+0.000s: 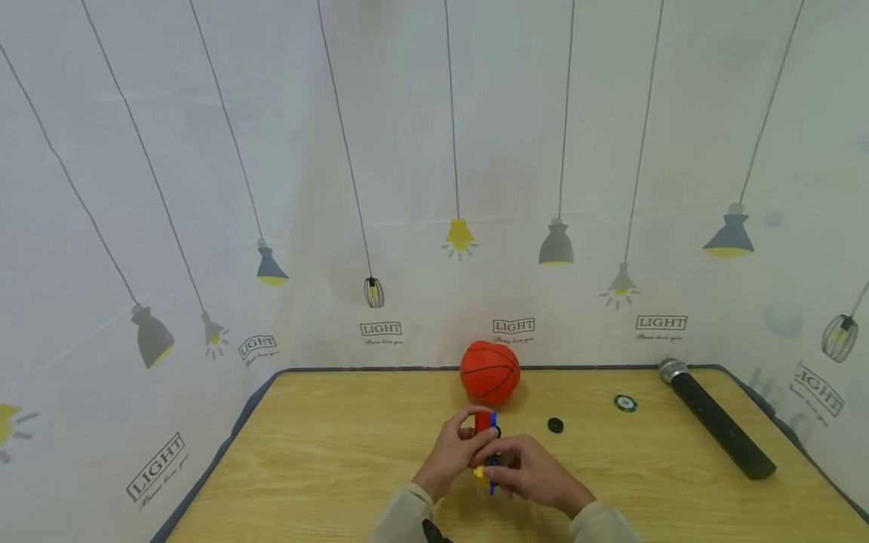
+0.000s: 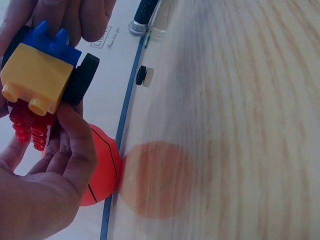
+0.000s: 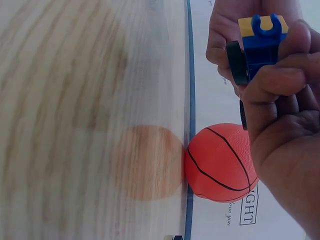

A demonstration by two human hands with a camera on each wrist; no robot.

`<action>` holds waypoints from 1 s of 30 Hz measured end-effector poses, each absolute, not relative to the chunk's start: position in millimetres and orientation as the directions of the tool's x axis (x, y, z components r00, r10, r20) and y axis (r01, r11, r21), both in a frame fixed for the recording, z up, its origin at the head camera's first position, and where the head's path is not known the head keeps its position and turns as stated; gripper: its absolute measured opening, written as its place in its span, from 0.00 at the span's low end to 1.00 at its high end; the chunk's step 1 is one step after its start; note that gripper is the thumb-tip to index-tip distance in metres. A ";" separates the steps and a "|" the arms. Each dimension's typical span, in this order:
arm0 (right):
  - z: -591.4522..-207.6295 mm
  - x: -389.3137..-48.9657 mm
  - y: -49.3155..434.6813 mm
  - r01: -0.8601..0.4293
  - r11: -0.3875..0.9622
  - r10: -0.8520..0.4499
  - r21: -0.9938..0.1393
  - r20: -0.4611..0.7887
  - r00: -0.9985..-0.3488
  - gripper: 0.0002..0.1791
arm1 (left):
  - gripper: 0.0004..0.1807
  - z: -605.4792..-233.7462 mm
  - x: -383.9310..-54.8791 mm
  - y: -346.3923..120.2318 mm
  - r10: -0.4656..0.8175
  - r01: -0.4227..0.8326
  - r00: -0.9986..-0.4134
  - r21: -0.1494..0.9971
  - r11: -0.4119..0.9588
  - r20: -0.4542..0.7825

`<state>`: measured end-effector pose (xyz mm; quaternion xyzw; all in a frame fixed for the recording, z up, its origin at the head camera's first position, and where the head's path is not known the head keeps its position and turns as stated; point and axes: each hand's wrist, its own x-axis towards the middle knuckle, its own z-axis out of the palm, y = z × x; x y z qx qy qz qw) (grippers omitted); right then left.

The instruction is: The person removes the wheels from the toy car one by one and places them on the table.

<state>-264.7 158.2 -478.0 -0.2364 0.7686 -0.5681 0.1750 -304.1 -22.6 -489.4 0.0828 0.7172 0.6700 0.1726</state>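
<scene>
Both hands hold a small toy-brick vehicle (image 2: 37, 75) above the table. It has a yellow brick, a blue base with a hook-like end (image 3: 267, 30), red bricks (image 1: 483, 421) and black wheels (image 2: 82, 79). My left hand (image 1: 448, 451) grips the red end, thumb and fingers around it. At the near end, the fingers of my right hand (image 1: 536, 469) pinch the vehicle beside a wheel. Fingers cover parts of its sides. A loose black wheel (image 1: 555, 425) lies on the table to the right of the hands.
A red toy basketball (image 1: 490, 372) sits at the table's back edge, just beyond the hands. To the right are a poker chip (image 1: 625, 403) and a black microphone (image 1: 720, 422) lying at a slant. Pale printed sheeting (image 1: 407, 181) surrounds the wooden table (image 1: 326, 452).
</scene>
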 end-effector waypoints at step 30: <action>-494.3 -259.5 146.8 -0.370 0.162 -0.604 -0.915 0.204 -0.770 0.15 | 0.21 -492.8 -303.6 -31.1 0.349 0.018 -0.937 0.995 0.101 -0.019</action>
